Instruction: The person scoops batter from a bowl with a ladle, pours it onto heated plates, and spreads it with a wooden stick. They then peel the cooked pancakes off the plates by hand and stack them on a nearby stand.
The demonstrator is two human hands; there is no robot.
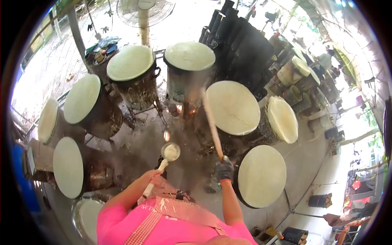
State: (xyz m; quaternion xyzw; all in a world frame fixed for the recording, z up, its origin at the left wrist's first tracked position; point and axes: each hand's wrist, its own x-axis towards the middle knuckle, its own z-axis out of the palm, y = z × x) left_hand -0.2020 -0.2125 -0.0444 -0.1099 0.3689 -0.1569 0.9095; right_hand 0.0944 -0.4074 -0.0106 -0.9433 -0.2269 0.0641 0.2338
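Plainly, left hand point(153, 176) gripping ladle point(163, 164) of pale stuff point(172, 152), gloved right hand point(225, 169) gripping stick point(212, 124); pots point(141, 90) pale-topped

standing fan point(144, 18), black cylinders point(241, 47)

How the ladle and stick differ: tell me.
The ladle widens into a round bowl; the stick is slim along its visible length. The ladle is in the bare left hand, the stick in the gloved right hand. The ladle's far end tilts rightward, the stick's leftward. Both point forward.
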